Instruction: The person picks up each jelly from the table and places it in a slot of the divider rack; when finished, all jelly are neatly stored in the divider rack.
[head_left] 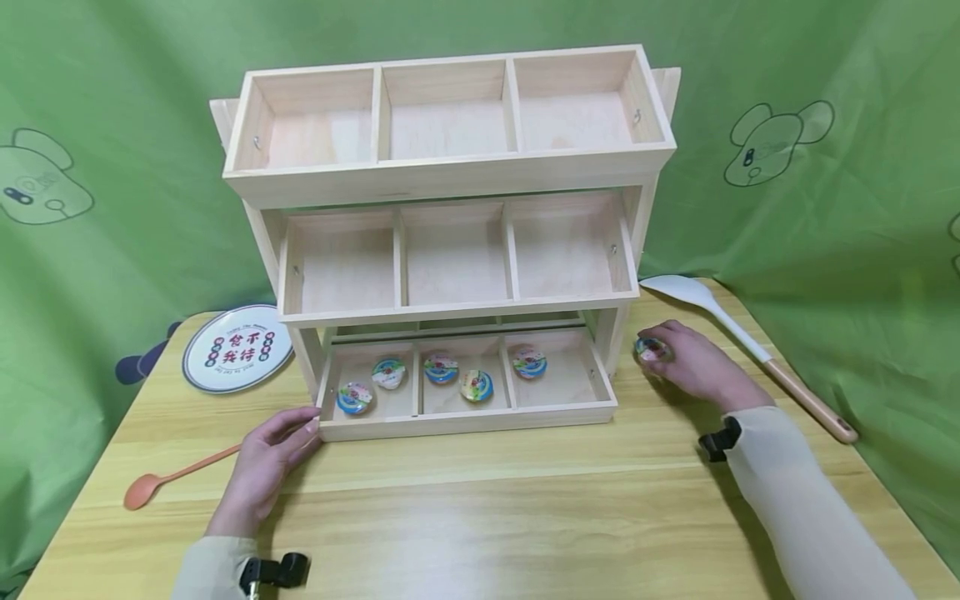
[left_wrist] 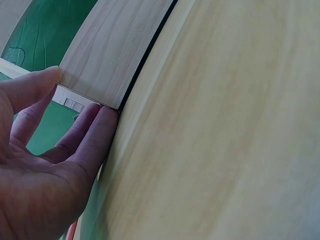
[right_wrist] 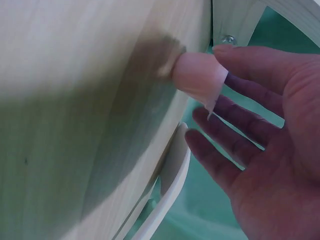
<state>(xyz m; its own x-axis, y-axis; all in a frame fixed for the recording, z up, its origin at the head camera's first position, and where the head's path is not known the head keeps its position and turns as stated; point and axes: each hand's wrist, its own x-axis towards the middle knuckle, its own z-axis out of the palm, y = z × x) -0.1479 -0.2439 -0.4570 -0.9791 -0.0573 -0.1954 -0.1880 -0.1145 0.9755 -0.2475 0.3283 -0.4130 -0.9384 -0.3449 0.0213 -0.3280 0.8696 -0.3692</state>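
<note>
A wooden three-tier shelf [head_left: 450,175] stands in the middle of the table. My left hand [head_left: 270,458] touches the left front corner of its bottom tray [head_left: 465,423]; the left wrist view has the thumb at the upper corner and fingertips [left_wrist: 106,117] low by the tabletop. Right of the shelf, my right hand [head_left: 693,367] pinches a small jelly cup [head_left: 651,348] by its rim. The right wrist view shows the cup's pink body [right_wrist: 199,75] tilted, close over the table. In the bottom tray lie several more jelly cups [head_left: 476,386], spread over its three compartments.
The top tray [head_left: 442,125] and middle tray [head_left: 453,258] hold nothing. A white plate with red lettering [head_left: 240,350] lies left of the shelf, an orange spoon [head_left: 142,492] nearer. At right lies a white ladle [head_left: 738,329] with a wooden-coloured handle. Green cloth [head_left: 825,208] hangs behind.
</note>
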